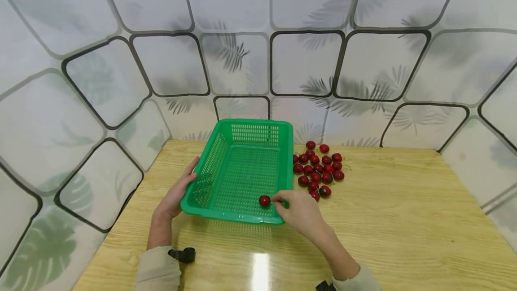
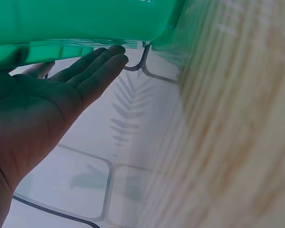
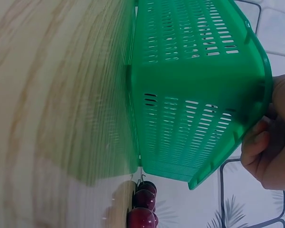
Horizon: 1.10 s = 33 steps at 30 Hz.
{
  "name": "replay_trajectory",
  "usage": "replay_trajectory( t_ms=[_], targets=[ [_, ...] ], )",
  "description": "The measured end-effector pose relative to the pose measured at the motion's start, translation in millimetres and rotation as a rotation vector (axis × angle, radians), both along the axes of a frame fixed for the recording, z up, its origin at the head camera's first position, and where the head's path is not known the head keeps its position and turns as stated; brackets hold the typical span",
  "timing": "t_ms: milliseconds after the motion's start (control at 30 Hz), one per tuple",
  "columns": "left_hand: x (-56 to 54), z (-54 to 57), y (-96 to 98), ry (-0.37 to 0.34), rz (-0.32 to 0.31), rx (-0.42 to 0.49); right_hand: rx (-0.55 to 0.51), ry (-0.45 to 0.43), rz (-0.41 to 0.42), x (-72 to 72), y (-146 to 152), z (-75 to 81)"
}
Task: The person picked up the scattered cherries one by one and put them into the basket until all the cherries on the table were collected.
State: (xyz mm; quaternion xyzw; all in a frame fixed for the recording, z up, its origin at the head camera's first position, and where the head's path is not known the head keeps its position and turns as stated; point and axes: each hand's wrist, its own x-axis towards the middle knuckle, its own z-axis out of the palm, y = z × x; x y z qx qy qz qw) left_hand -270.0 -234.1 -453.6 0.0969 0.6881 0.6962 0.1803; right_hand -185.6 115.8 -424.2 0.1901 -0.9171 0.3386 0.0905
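A green plastic basket (image 1: 251, 217) with slotted walls sits on the table. My left hand (image 1: 177, 194) rests against its left side; in the left wrist view, straight fingers (image 2: 102, 76) touch the underside of its rim. Over the basket's near right corner reaches my right hand (image 1: 300, 212), with thumb and forefinger pinched beside a dark red cherry (image 1: 264, 200). The cherry is at the fingertips, inside the near end of the basket; a stem between them is too small to make out. In the right wrist view, curled fingers (image 3: 256, 145) show beside the rim, and that cherry is hidden.
Several loose cherries (image 1: 317, 169), some with stems, lie in a cluster just right of the basket. The wooden table (image 1: 404, 219) extends to the right and toward the front. A patterned cloth backdrop (image 1: 307, 64) stands behind and at both sides.
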Motion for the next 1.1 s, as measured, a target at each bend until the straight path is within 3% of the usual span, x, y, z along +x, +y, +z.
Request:
replay_trajectory(
  t_ms=[367, 733, 1100],
  targets=[
    [2.6, -0.4, 0.9, 0.022, 0.003, -0.044, -0.038, 0.013, 0.012, 3.3, 2.0, -4.4],
    [5.2, -3.1, -0.2, 0.022, 0.005, -0.042, -0.109, 0.079, -0.039, 8.5, 4.6, -8.6],
    [1.5, -0.7, -0.3, 0.017, 0.005, -0.020, -0.159, 0.126, -0.008, 2.4, 14.6, -2.7]
  ],
)
